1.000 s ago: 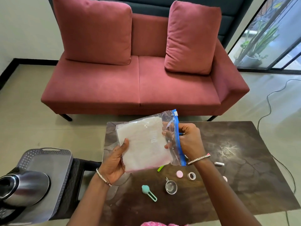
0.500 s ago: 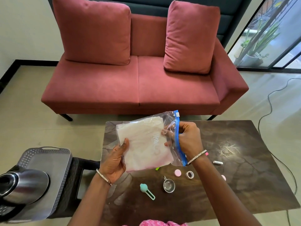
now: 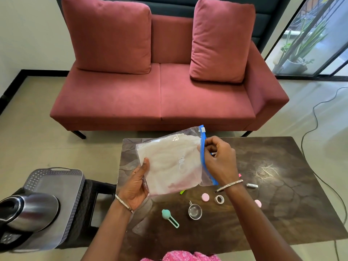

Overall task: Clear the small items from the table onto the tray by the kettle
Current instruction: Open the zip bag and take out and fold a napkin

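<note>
I hold a clear zip bag [image 3: 169, 162] with white cloth inside, above the left part of the dark table [image 3: 282, 210]. My left hand [image 3: 136, 183] grips its lower left corner. My right hand [image 3: 219, 157] pinches the blue zip strip on its right edge. On the table below lie a teal clip [image 3: 168, 216], a small metal cup [image 3: 195, 212], two pink caps [image 3: 205, 197] [image 3: 258, 203], a tape roll [image 3: 219, 199], a small grey piece [image 3: 252, 185] and a green item [image 3: 182, 192] partly hidden by the bag. The grey tray [image 3: 56, 183] and steel kettle [image 3: 28, 211] sit at the left.
A red sofa [image 3: 160, 98] with two cushions stands beyond the table. The tray rests on a dark stool [image 3: 88, 204] close to the table's left edge. A black cable [image 3: 316, 119] runs over the floor at the right, near glass doors.
The bag has tilted flatter and shifted slightly; my right hand has slid along the blue zip strip. My left hand keeps its grip on the corner.
</note>
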The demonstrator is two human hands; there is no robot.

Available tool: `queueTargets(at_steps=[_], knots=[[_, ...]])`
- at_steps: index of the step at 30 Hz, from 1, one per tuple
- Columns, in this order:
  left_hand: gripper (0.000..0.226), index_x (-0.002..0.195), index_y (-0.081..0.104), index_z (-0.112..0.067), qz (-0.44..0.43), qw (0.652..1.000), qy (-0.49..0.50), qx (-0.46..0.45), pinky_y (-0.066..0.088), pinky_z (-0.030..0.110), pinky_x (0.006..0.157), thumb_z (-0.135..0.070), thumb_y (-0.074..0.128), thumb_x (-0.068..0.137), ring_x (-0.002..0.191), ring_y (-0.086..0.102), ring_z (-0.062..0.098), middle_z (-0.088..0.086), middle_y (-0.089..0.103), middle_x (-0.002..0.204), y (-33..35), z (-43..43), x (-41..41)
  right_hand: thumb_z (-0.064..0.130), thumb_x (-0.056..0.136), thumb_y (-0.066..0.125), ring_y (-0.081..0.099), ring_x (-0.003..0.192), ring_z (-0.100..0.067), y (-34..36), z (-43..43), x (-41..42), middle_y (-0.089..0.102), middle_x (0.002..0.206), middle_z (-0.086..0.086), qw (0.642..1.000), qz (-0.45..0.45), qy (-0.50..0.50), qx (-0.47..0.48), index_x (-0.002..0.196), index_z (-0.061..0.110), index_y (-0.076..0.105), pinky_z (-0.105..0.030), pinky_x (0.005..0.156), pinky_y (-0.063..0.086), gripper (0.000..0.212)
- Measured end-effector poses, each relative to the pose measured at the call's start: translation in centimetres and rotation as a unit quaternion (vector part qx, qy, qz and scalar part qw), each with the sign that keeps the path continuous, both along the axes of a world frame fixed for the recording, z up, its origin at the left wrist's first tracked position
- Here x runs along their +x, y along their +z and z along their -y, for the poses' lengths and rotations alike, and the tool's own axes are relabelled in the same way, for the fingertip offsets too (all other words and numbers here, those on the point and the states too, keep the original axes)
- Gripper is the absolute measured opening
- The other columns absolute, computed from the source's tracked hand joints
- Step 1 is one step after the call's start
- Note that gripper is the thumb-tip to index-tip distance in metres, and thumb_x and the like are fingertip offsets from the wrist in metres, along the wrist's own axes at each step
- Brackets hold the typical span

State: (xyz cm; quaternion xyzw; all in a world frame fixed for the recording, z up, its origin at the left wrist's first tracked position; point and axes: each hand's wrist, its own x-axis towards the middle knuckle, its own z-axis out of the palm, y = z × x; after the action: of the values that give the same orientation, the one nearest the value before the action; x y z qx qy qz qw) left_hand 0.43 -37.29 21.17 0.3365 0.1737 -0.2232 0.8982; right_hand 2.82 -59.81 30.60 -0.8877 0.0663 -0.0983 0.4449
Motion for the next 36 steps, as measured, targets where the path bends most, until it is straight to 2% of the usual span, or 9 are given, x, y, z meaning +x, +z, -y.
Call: queueTargets(at_steps=[4,8,14,17,22,28,32,34,36], knots=[[0.042,0.131,0.058,-0.014,0.001,1.000,0.001,0.009,0.046,0.063,0.095,-0.034,0.056,0.095,0.122,0.059,0.031,0.013,0.060,0.134,0.0,0.3,0.1,0.013,0.091,0.065,0.053,0.055,-0.013,0.2,0.4,-0.1,0.068,0.063,-0.008,0.995,-0.064,0.001,0.079,0.099,0.010,0.061,-0.030,0.060,0.048,0.009],[0.043,0.133,0.056,-0.013,0.009,1.000,-0.010,0.022,0.047,0.061,0.096,-0.032,0.057,0.095,0.124,0.057,0.032,0.014,0.058,0.135,-0.1,0.3,0.1,0.014,0.080,0.079,0.074,0.074,-0.021,0.6,1.1,-0.2,0.077,0.077,-0.008,0.961,-0.179,0.029,0.208,0.108,0.009,0.066,-0.035,0.070,0.061,0.031],[0.037,0.128,0.061,-0.014,0.000,0.999,-0.001,0.040,0.052,0.057,0.088,-0.029,0.057,0.094,0.119,0.060,0.034,0.016,0.061,0.131,-0.3,0.4,0.0,0.009,0.082,0.077,0.072,0.085,-0.035,0.4,3.4,0.0,0.076,0.086,-0.015,0.966,-0.093,-0.071,0.231,0.088,0.009,0.072,-0.048,0.078,0.061,0.008],[0.037,0.126,0.062,-0.014,-0.010,0.999,0.000,0.048,0.054,0.055,0.086,-0.028,0.059,0.092,0.117,0.062,0.034,0.016,0.062,0.130,-0.2,0.7,-0.1,0.016,0.082,0.076,0.069,0.073,-0.022,0.6,4.8,0.2,0.075,0.080,-0.008,0.972,-0.058,-0.103,0.203,0.084,0.019,0.067,-0.042,0.071,0.057,0.010],[0.035,0.125,0.062,-0.015,-0.017,0.999,0.011,0.049,0.050,0.063,0.089,-0.029,0.055,0.093,0.116,0.062,0.034,0.014,0.064,0.128,0.0,1.2,-0.1,0.018,0.086,0.068,0.064,0.073,-0.014,1.1,7.6,0.4,0.063,0.079,0.007,0.978,0.033,-0.174,0.113,0.103,0.031,0.050,-0.038,0.071,0.054,0.028],[0.044,0.132,0.055,-0.011,-0.023,0.998,0.022,0.062,0.051,0.059,0.089,-0.031,0.056,0.092,0.118,0.061,0.034,0.015,0.061,0.132,0.2,1.5,-0.1,0.000,0.091,0.053,0.060,0.067,-0.021,-0.2,10.5,0.8,0.060,0.075,0.003,0.958,0.120,-0.242,-0.100,0.096,0.014,0.052,-0.028,0.066,0.045,0.015],[0.043,0.134,0.053,-0.015,-0.021,0.998,0.016,0.055,0.050,0.061,0.088,-0.031,0.055,0.094,0.119,0.060,0.035,0.015,0.059,0.134,0.0,1.4,-0.4,-0.012,0.087,0.048,0.065,0.096,-0.030,-1.9,11.0,1.0,0.069,0.101,-0.012,0.963,0.035,-0.210,-0.167,0.095,0.007,0.071,-0.032,0.084,0.049,0.031],[0.045,0.135,0.052,-0.016,-0.021,0.998,0.014,0.049,0.050,0.061,0.088,-0.031,0.056,0.094,0.121,0.058,0.036,0.015,0.058,0.136,0.0,1.5,-0.7,-0.001,0.091,0.051,0.063,0.103,-0.028,-2.3,10.0,0.8,0.069,0.108,-0.012,0.980,-0.022,-0.143,-0.135,0.104,0.008,0.072,-0.037,0.091,0.048,0.026],[0.045,0.135,0.053,-0.017,-0.018,0.999,0.012,0.049,0.050,0.060,0.087,-0.032,0.058,0.092,0.121,0.058,0.036,0.015,0.058,0.136,0.0,1.6,-0.8,0.022,0.096,0.057,0.065,0.088,-0.018,-2.5,8.1,0.4,0.071,0.092,-0.002,0.996,-0.061,-0.061,-0.029,0.093,0.021,0.074,-0.032,0.081,0.049,0.018]])
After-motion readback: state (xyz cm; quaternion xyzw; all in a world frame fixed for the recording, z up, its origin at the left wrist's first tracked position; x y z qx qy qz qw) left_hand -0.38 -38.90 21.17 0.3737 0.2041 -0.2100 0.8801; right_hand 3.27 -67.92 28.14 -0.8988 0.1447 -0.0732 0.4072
